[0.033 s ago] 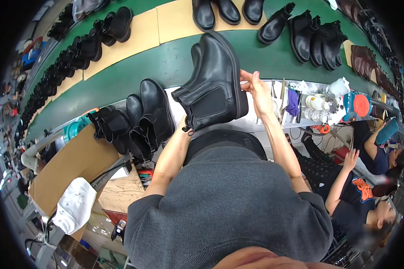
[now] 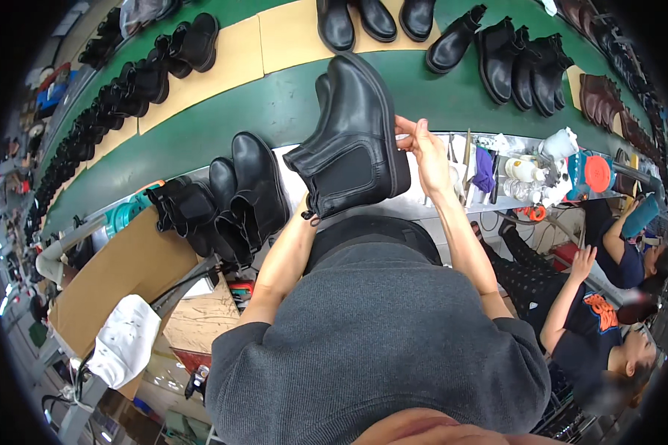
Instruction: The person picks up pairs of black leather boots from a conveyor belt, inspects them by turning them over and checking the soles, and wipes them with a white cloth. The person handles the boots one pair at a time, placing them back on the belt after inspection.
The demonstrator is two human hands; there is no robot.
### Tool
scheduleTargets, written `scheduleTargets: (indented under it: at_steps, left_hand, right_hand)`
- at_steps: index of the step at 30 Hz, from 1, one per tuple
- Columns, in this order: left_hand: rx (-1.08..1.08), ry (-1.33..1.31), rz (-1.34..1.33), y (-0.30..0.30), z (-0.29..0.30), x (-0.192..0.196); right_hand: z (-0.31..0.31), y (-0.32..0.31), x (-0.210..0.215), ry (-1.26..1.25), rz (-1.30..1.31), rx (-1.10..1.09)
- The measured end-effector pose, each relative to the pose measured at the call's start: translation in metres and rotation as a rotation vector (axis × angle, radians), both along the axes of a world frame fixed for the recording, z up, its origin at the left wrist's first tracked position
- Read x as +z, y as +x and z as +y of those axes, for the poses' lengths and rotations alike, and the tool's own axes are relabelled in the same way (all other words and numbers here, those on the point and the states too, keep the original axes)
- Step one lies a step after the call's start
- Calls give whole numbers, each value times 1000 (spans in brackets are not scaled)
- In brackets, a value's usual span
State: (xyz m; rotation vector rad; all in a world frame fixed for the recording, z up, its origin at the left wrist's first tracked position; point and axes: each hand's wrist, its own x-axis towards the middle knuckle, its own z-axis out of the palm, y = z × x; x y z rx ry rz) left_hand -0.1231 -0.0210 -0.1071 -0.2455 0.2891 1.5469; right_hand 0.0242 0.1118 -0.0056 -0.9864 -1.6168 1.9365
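Observation:
I hold a black ankle boot (image 2: 352, 141) with an elastic side panel up in front of my chest, toe pointing away and up. My left forearm runs up to the boot's opening; my left hand (image 2: 301, 219) is hidden inside it and only the wrist shows. My right hand (image 2: 423, 152) is on the boot's sole and heel side, fingers pinched together against the sole edge.
Several black boots (image 2: 252, 189) stand on the bench at my left. Beyond runs a green conveyor (image 2: 274, 104) with tan boards carrying more boots. Bottles and tools (image 2: 527, 170) sit at right, where another person (image 2: 594, 319) is seated. Cardboard (image 2: 119, 274) lies lower left.

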Motion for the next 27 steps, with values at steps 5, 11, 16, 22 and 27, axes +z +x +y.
scheduleTargets:
  at_steps: [5,11,16,22,27]
  left_hand:
    - [82,-7,9,6,-2,7]
    - [383,-141,550,12,5,13]
    - [153,89,194,-26,-5,17]
    - [216,7,1322,-14,-19,46]
    - [61,-155,1550,3,-43,105]
  right_hand:
    - [-8,-2,11,138,-43,43]
    - [-6,-10,-17,549,-86,-60]
    - [13,1,-77,-212,262,29]
    - [9,32,-99,-669,311,-129]
    - [-11,27,-100,-414,239,-279]
